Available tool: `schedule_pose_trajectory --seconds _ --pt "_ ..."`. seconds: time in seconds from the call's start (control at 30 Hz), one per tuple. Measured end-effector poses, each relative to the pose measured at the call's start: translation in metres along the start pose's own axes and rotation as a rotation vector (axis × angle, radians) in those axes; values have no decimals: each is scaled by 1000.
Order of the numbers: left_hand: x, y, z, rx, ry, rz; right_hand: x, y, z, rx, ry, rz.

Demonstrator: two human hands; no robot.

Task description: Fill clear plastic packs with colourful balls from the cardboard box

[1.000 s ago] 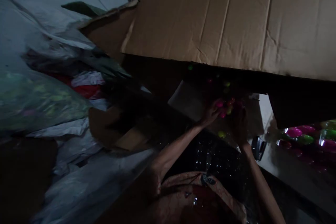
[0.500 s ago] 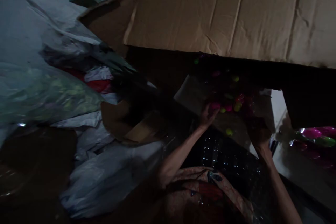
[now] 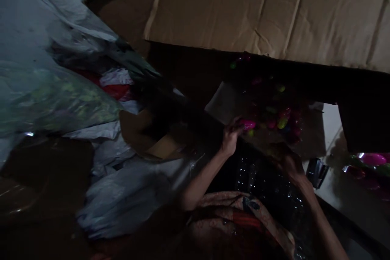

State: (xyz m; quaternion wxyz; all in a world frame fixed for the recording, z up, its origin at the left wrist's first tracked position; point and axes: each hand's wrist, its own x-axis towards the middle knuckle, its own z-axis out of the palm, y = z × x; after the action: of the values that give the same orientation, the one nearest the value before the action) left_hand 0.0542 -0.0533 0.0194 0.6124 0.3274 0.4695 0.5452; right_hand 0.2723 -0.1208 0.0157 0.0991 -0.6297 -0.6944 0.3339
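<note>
In the head view my left hand (image 3: 230, 140) is closed, with its fingertips on a shiny magenta egg-shaped piece (image 3: 248, 124). My right hand (image 3: 289, 166) reaches in from the right, low over the work surface. Its fingers are in deep shadow, so what they hold, if anything, is unclear. Beyond both hands lies a loose group of glossy pink, red and yellow-green pieces, among them a yellow-green piece (image 3: 282, 122). They lie on a dim brownish surface (image 3: 313, 138). Clear shiny plastic (image 3: 250, 174) with many glints spreads between my forearms.
A large cardboard flap (image 3: 213, 8) hangs over the far side. Left are a clear bag of greenish pieces (image 3: 61, 103), a pale plastic bag (image 3: 128, 199) and an open cardboard box (image 3: 164, 146). A small black object (image 3: 317, 172) and more pink and green pieces (image 3: 373, 158) are at right.
My left hand has drawn back left, with the magenta piece at its fingertips. My right hand has moved left, over where a lone yellow-green piece lay, uncovering the small black object.
</note>
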Motion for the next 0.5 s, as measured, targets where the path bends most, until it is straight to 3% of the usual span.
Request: schedule_pose_trajectory --seconds 0.07,0.13,0.27,0.33,0.4,0.5 --pt "0 12 -8 -124 8 -77 1 3 2 31 3 -15" --pt "-2 16 -13 -106 -3 -111 2 4 3 23 -5 -33" --pt "-10 3 -16 -72 35 -178 -2 1 -4 -51 -64 -1" --pt "-14 -6 -14 -97 77 -175 -4 -3 -10 -10 -23 29" --pt "-20 -14 -9 -98 40 -184 -3 -11 -14 145 93 52" --pt "-30 -21 -1 -63 -134 -230 6 -30 -14 551 181 39"
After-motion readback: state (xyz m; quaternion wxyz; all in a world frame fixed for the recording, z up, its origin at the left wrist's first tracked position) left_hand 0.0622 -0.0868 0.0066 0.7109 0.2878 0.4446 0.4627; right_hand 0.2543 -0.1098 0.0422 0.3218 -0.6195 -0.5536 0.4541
